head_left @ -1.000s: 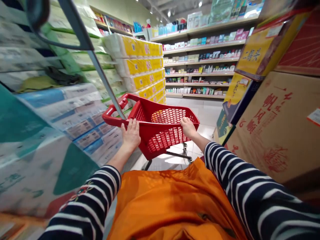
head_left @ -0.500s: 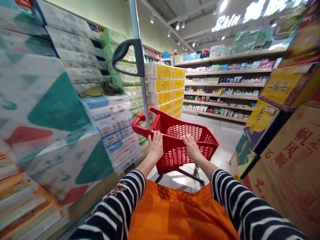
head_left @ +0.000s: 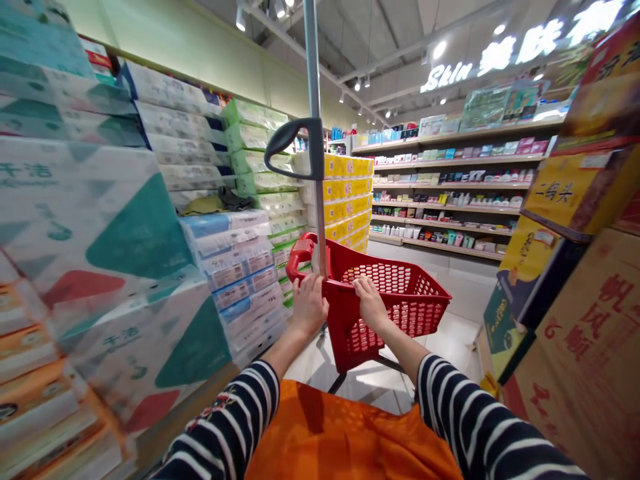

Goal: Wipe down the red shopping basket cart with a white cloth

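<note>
A red plastic shopping cart (head_left: 400, 310) with a perforated basket stands just ahead of me, turned with its long side slanting off to the right. My left hand (head_left: 309, 308) is closed over the cart near its red handle (head_left: 300, 250). Farther right along the near rim, the fingers of my right hand (head_left: 373, 303) curl over the edge. A metal pole (head_left: 314, 73) with a dark grey loop grip (head_left: 316, 150) rises upright at the handle end, close to my left hand; neither hand is on that grip. The basket's floor is partly hidden by its near side.
Stacked tissue packs (head_left: 130, 267) line the left side, with a yellow stack (head_left: 345, 193) beyond the cart. Cartons (head_left: 590, 333) and yellow boxes (head_left: 570, 187) pile up close on the right. Shelves (head_left: 450, 187) of small goods cross the back; pale floor (head_left: 453, 363) lies between.
The cart and pole have shifted right and slightly down in view. My left hand has gone from lying flatter to curling round the cart; my right hand is nearer the handle end.
</note>
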The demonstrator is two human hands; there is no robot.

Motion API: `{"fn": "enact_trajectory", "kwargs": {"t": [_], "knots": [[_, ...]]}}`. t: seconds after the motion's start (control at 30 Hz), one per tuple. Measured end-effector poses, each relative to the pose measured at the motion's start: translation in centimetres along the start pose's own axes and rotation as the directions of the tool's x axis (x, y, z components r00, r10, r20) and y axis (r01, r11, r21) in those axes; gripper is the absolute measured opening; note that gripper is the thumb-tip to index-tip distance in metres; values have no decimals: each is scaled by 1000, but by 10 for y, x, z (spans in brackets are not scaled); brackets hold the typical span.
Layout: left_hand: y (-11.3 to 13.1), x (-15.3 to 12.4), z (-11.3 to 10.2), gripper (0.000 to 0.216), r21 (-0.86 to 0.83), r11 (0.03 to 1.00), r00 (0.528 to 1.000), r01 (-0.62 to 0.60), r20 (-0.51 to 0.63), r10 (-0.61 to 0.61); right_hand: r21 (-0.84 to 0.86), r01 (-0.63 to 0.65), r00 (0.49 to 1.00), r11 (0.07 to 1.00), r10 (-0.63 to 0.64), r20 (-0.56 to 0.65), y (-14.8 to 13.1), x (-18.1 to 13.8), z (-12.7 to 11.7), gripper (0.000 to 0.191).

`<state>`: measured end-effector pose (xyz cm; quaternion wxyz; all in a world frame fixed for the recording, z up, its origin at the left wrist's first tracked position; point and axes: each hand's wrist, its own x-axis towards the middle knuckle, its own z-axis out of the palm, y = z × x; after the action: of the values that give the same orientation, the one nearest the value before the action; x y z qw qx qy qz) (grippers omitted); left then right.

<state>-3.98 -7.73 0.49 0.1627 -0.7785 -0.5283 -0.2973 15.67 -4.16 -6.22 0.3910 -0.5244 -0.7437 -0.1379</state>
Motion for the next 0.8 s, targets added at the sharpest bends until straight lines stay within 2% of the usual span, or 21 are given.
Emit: {"fn": "enact_trajectory", "kwargs": {"t": [0.03, 0.1, 0.17, 0.23, 0.33, 0.43, 0.5, 0.67, 0.73, 0.8], "knots": [[-8, 3, -3, 53, 15, 999, 999, 31, -16, -30, -27, -27, 1000, 999, 27, 9, 10, -4, -4, 57], [-22, 9, -6, 49, 53, 999, 1000, 3, 19, -4, -64, -67, 997, 996, 69, 30, 24, -8, -11, 56], [-28, 16, -7, 46, 83, 996, 997, -43, 63, 38, -56, -55, 997, 997, 58, 47, 24, -6, -14, 53], [-28, 19, -5, 44, 100, 994, 997, -46, 73, 39, -1, -3, 1000, 1000, 3, 24, 7, 3, -12, 52], [-21, 20, -3, 43, 113, 993, 997, -45, 72, 37, 113, 107, 993, 988, -100, -68, -33, 19, -2, 56], [-10, 16, -4, 45, 120, 991, 997, -54, 63, 47, 172, 139, 984, 975, -117, -131, -56, 25, 5, 56], [-4, 15, -6, 46, 119, 991, 997, -58, 56, 52, 171, 123, 987, 977, -102, -126, -52, 22, 3, 55], [3, 19, -9, 50, 61, 987, 984, -147, 108, 139, 94, -7, 998, 996, 13, -61, -6, 6, -15, 56], [4, 21, -7, 56, 35, 991, 987, -132, 101, 128, 84, -29, 998, 996, 33, -47, 3, 2, -22, 57], [6, 22, -3, 60, 27, 996, 994, -83, 68, 81, 98, -5, 998, 995, 12, -66, -1, 1, -23, 56]]}}
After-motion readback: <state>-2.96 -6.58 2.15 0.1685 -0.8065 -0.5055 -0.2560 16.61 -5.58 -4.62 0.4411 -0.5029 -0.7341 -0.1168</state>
